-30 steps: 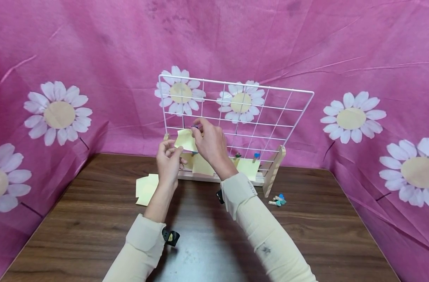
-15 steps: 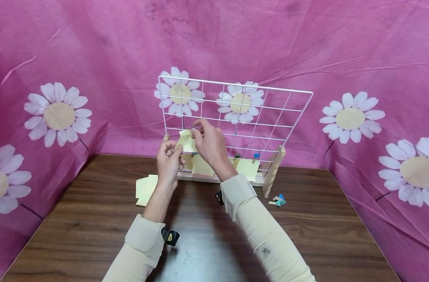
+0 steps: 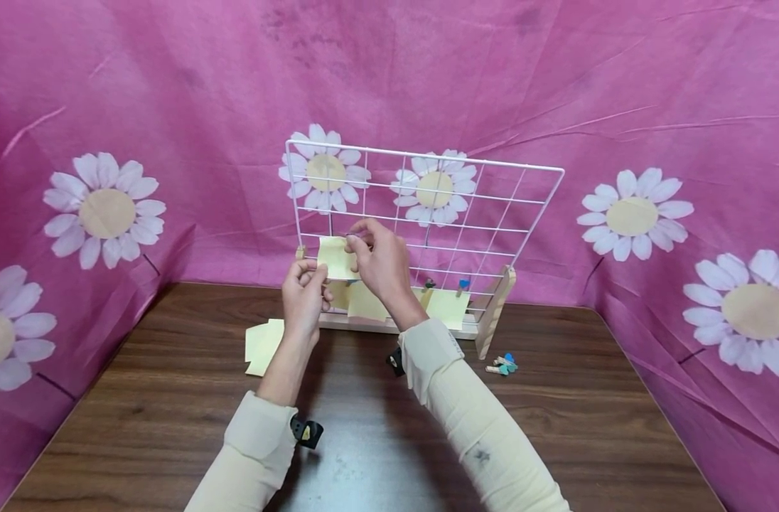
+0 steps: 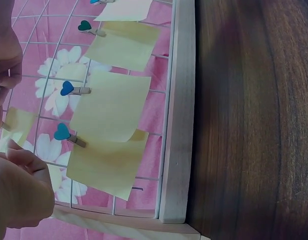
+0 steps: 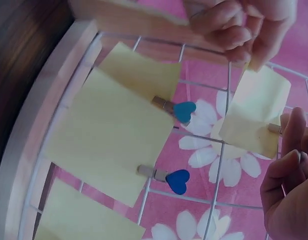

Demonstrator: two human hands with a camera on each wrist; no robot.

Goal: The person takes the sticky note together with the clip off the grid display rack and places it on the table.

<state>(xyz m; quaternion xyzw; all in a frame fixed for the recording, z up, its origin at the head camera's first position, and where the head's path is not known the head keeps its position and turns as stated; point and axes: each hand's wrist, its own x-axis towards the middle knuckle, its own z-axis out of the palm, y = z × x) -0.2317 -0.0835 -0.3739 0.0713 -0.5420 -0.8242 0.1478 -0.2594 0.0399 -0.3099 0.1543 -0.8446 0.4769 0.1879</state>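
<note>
A yellow sticky note (image 3: 335,257) is held up against the left part of the white wire grid (image 3: 428,153). My left hand (image 3: 305,295) pinches the note's lower left corner between thumb and finger. My right hand (image 3: 384,262) pinches a small wooden clothespin (image 5: 274,128) at the note's edge; its head is hidden by the fingers. Lower on the grid hang several more notes, among them one (image 4: 111,105) under a dark blue heart clothespin (image 4: 74,89) and one (image 4: 106,162) under a teal heart clothespin (image 4: 68,135).
Loose yellow notes (image 3: 261,346) lie on the brown table (image 3: 364,441) left of the grid. A small pile of heart clothespins (image 3: 504,365) lies at the right. A wooden foot (image 3: 495,313) supports the grid, and a pink flowered cloth (image 3: 223,85) hangs behind.
The note held in the left hand has flattened and squared up against the grid. Both hands stay almost where they were.
</note>
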